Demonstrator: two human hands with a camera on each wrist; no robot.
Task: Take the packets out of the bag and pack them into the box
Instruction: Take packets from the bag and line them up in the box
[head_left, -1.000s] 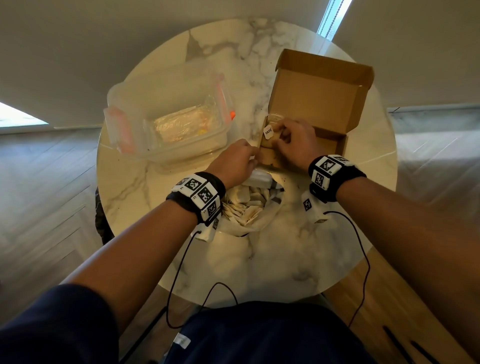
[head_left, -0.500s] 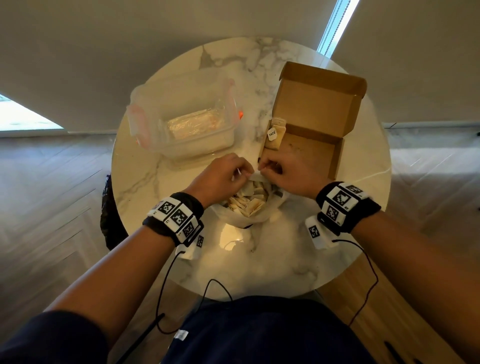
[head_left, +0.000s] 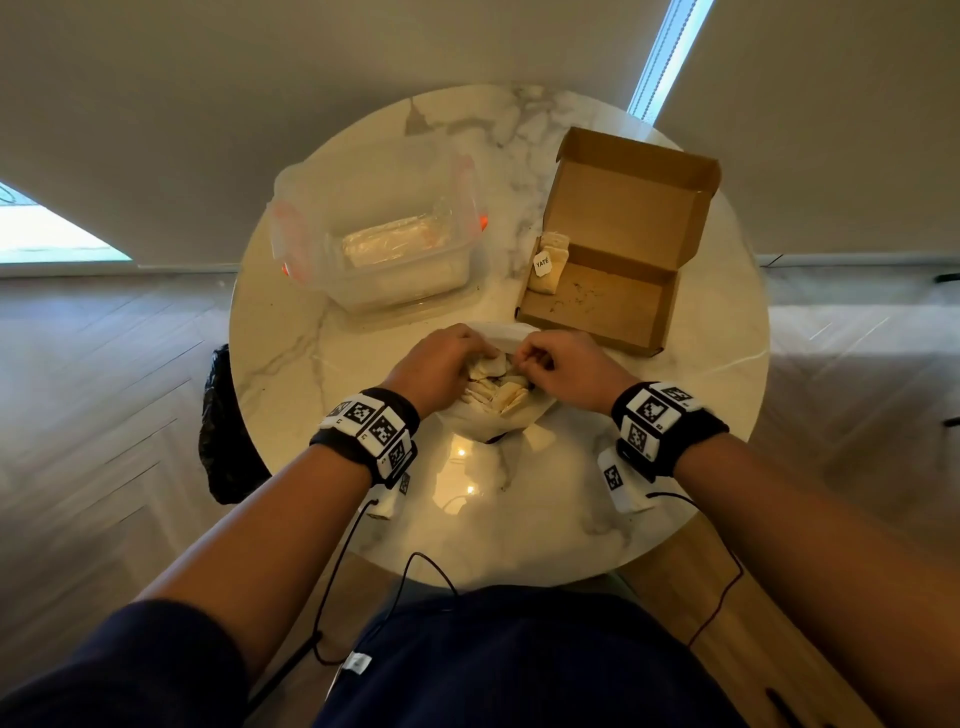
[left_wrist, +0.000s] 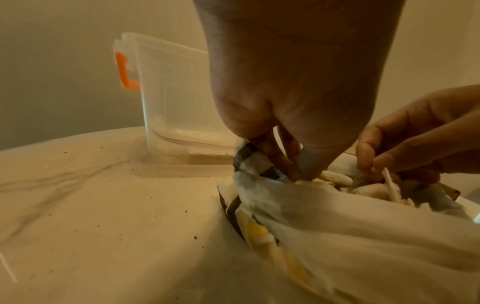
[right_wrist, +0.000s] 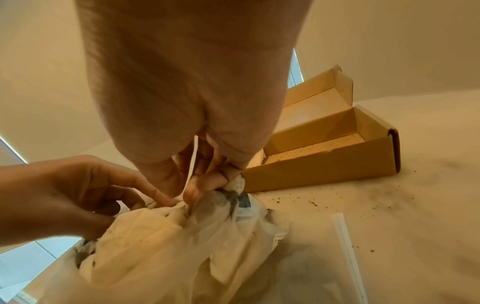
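A white plastic bag (head_left: 496, 421) full of small pale packets (head_left: 498, 392) lies on the round marble table (head_left: 291, 332) in front of me. My left hand (head_left: 447, 364) grips the bag's left rim (left_wrist: 249, 162), fingers curled over it. My right hand (head_left: 556, 364) pinches the right rim (right_wrist: 233, 185), and a thin white strip (left_wrist: 389, 181) shows between its fingers. Just beyond the bag stands the open cardboard box (head_left: 649, 312), lid raised. A few packets (head_left: 548, 260), one with a white tag, lean in its far left corner; the remaining floor is bare.
A clear plastic container (head_left: 384, 234) with orange clips stands at the back left of the table. Dark crumbs (right_wrist: 311, 202) are scattered near the box. A white strip (right_wrist: 348, 246) lies on the table right of the bag. A dark bag (head_left: 223, 431) hangs off the left edge.
Both hands have drawn back from the box's left corner to the bag's mouth, leaving packets standing in the box. They now hold the bag's rim on either side.
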